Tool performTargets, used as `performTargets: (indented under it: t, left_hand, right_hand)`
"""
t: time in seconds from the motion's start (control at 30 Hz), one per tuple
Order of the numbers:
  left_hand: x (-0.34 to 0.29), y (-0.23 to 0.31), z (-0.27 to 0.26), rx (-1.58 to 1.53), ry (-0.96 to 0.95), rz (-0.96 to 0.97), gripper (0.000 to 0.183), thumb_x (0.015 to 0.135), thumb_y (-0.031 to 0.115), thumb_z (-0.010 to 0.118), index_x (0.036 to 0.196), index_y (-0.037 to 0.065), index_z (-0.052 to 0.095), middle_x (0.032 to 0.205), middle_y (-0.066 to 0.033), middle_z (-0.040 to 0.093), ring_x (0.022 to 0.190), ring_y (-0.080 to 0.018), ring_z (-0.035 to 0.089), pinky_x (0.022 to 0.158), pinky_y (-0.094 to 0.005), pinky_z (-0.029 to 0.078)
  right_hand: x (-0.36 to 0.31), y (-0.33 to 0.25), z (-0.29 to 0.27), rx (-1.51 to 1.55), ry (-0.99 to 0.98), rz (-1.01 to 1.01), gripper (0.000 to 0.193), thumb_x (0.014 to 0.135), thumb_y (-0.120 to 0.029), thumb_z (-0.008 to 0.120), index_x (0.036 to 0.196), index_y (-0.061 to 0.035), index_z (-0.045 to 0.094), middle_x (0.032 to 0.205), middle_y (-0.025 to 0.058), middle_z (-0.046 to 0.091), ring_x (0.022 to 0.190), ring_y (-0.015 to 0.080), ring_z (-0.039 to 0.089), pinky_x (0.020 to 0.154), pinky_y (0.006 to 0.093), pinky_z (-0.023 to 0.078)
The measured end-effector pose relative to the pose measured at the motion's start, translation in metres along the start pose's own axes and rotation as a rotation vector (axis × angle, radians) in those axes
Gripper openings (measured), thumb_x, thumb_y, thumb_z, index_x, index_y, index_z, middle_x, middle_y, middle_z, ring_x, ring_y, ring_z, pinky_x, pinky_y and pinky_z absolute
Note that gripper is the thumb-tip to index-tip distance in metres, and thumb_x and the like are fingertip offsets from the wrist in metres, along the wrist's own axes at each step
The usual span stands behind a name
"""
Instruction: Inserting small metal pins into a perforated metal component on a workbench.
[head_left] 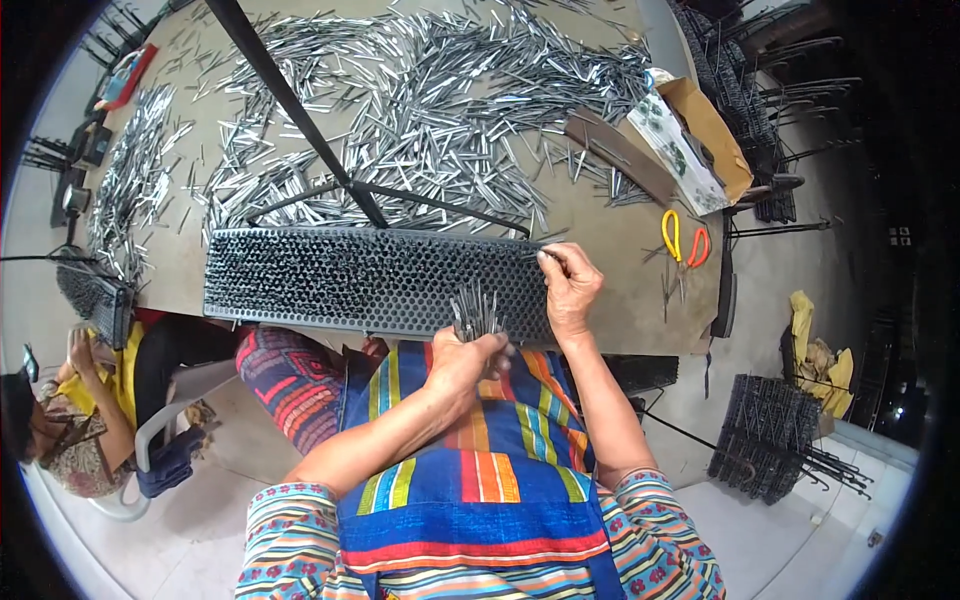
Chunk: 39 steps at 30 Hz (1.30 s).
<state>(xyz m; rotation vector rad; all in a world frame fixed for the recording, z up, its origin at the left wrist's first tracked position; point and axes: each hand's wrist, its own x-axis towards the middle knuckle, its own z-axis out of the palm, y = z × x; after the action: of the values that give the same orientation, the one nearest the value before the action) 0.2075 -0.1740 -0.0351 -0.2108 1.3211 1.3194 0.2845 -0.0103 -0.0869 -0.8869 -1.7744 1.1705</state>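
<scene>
A long black rack (380,318) with rows of round holes lies along the near edge of the table. Small dark pieces fill many holes on its left and along the far side, while the near right holes look bare. My left hand (463,362) is closed round a bundle of thin metal strips (474,308), their tips pointing up over the rack's near edge. At the rack's far right corner, my right hand (571,290) is pinched closed against the edge. What its fingertips hold is too small to make out.
Loose metal strips (420,110) cover much of the table. To the right lie scissors (685,243) with yellow and orange handles, a flat brown bar (620,155) and an open box (690,140). A black rod (300,115) rises from the rack. Another person (95,410) sits at left.
</scene>
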Motion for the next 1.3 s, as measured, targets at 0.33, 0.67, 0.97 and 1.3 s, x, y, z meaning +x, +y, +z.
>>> performTargets:
  t: [0.33, 0.67, 0.97, 1.3]
  left_hand:
    - [0.006, -0.003, 0.007, -0.04, -0.023, 0.018, 0.002, 0.084, 0.002, 0.062, 0.082, 0.002, 0.064, 0.073, -0.0068, 0.067, 0.057, -0.0133, 0.063, 0.048, -0.0258, 0.05]
    - [0.006, -0.001, 0.006, -0.044, -0.033, 0.032, 0.003, 0.082, 0.0, 0.063, 0.082, 0.003, 0.063, 0.072, -0.0065, 0.067, 0.057, -0.0135, 0.062, 0.049, -0.0258, 0.049]
    - [0.009, -0.003, 0.003, -0.049, -0.047, 0.033, 0.003, 0.083, 0.0, 0.063, 0.083, 0.003, 0.064, 0.073, -0.0064, 0.067, 0.057, -0.0127, 0.062, 0.05, -0.0261, 0.049]
    - [0.012, -0.005, 0.001, -0.072, -0.063, 0.042, 0.003, 0.083, 0.001, 0.062, 0.084, 0.004, 0.064, 0.074, -0.0062, 0.068, 0.058, -0.0121, 0.063, 0.05, -0.0249, 0.05]
  right_hand:
    - [0.012, -0.015, 0.003, -0.273, -0.082, -0.165, 0.01, 0.076, 0.002, 0.071, 0.086, 0.0004, 0.068, 0.077, 0.0121, 0.065, 0.066, 0.0244, 0.064, 0.061, 0.0308, 0.049]
    - [0.012, -0.018, 0.006, -0.263, -0.07, -0.218, 0.01, 0.077, 0.005, 0.071, 0.086, 0.0022, 0.068, 0.072, 0.0059, 0.062, 0.059, 0.0096, 0.052, 0.055, 0.0241, 0.042]
    - [0.011, -0.016, 0.006, -0.26, -0.057, -0.222, 0.01, 0.076, 0.005, 0.072, 0.086, 0.0019, 0.069, 0.074, 0.0069, 0.063, 0.059, 0.0103, 0.054, 0.055, 0.0242, 0.043]
    - [0.014, -0.018, 0.006, -0.293, -0.086, -0.241, 0.01, 0.076, 0.004, 0.071, 0.086, 0.0021, 0.068, 0.074, 0.0079, 0.064, 0.059, 0.0118, 0.056, 0.055, 0.0245, 0.044]
